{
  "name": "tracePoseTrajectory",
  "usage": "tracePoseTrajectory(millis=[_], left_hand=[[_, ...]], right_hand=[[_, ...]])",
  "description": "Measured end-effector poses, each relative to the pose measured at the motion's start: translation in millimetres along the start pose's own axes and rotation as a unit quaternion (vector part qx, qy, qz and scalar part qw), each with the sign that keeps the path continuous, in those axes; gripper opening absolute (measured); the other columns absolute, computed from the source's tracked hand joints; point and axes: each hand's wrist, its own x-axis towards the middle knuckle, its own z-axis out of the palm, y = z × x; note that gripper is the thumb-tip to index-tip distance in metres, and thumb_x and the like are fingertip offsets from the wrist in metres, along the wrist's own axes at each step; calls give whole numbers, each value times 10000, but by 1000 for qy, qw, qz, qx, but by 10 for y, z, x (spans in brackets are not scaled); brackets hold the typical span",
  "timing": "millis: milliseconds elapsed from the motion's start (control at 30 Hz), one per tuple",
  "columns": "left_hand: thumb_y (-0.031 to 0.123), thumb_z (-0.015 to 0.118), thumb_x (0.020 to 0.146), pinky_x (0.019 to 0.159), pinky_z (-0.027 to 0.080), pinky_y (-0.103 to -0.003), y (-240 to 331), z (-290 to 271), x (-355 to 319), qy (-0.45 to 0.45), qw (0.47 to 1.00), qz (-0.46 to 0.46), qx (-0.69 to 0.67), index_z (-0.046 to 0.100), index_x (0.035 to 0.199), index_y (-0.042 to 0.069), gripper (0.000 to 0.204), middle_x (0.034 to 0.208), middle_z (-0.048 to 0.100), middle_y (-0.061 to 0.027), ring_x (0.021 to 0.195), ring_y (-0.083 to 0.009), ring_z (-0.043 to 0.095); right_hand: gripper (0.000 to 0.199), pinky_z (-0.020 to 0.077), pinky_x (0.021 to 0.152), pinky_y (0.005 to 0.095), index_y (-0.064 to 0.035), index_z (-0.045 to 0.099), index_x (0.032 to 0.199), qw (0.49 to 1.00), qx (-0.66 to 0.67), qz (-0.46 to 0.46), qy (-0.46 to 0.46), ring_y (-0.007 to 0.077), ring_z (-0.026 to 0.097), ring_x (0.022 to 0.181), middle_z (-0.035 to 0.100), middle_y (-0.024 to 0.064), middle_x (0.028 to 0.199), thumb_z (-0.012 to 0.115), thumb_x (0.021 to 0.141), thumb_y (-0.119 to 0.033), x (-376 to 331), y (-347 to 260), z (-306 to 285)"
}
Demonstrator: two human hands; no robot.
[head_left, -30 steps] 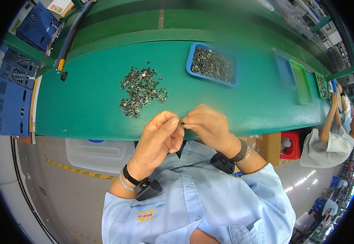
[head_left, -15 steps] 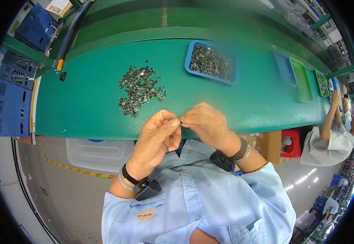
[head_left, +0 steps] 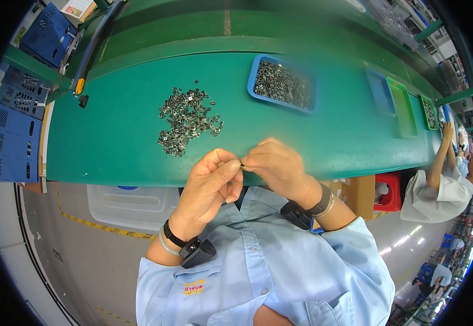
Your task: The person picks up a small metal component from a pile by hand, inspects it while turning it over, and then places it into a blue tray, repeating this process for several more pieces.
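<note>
Near the table's front edge, my left hand (head_left: 212,176) and my right hand (head_left: 280,167) meet fingertip to fingertip. Between the pinched thumbs and forefingers sits a tiny dark part (head_left: 242,165), mostly hidden by the fingers. Both hands are closed on it. Ahead and to the left lies a loose pile of small, shiny metal pieces (head_left: 185,120) on the green tabletop (head_left: 111,130). A blue tray (head_left: 254,76), filled with similar small metal pieces, stands farther off, beyond my right hand. Its right side is blurred.
At the right are another blue tray (head_left: 380,92), a green tray (head_left: 405,106) and a small green bin (head_left: 429,112) of parts. A co-worker (head_left: 437,187) sits beyond them. Blue crates (head_left: 16,141) stand left; a red stool (head_left: 388,191) and a cardboard box (head_left: 360,196) sit below the table edge.
My hands stay almost still, with the tiny dark part showing slightly more between the fingertips. The pile and trays have not moved.
</note>
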Motion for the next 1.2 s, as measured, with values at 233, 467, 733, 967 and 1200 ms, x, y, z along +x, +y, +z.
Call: tracePoseTrajectory(millis=[233, 467, 733, 967, 1200], left_hand=[[153, 564, 921, 423, 312, -238, -10, 5, -2, 15, 1000, 9, 15, 511, 920, 48, 117, 662, 554, -61, 501, -121, 489], [160, 573, 919, 439, 344, -226, -2, 7, -8, -7, 1000, 0, -5, 527, 918, 50, 119, 711, 581, -40, 528, -103, 506], [169, 573, 920, 441, 347, -227, -28, -34, 10, -36, 999, -13, -38, 533, 919, 56, 119, 689, 578, -45, 523, -108, 505], [176, 574, 920, 443, 348, -227, -21, 3, 0, -23, 1000, 2, -10, 537, 917, 60, 122, 689, 579, -40, 522, -105, 504], [175, 573, 921, 446, 356, -218, 3, 40, -22, -15, 1000, 1, -8, 541, 917, 58, 121, 697, 584, -37, 530, -101, 510]], right_hand=[[236, 489, 626, 310, -48, 645, 892, 1000, 5, 0, -1, 223, 608, 712, 641, 72, 808, 722, 678, 10, -8, 2, 10], [210, 490, 637, 311, -43, 645, 888, 1000, 15, 1, 0, 229, 613, 718, 645, 75, 814, 719, 696, -4, -18, 11, 4], [139, 498, 662, 323, -34, 648, 872, 997, 77, 30, 0, 240, 621, 748, 650, 85, 829, 704, 745, -26, -12, 2, -11], [127, 502, 669, 331, -19, 644, 870, 993, 99, 63, -4, 244, 623, 763, 646, 102, 828, 693, 753, -7, -22, -16, -6], [115, 502, 665, 325, -17, 642, 863, 986, 133, 100, 7, 237, 622, 768, 644, 102, 838, 689, 761, 7, -44, -29, 3]])
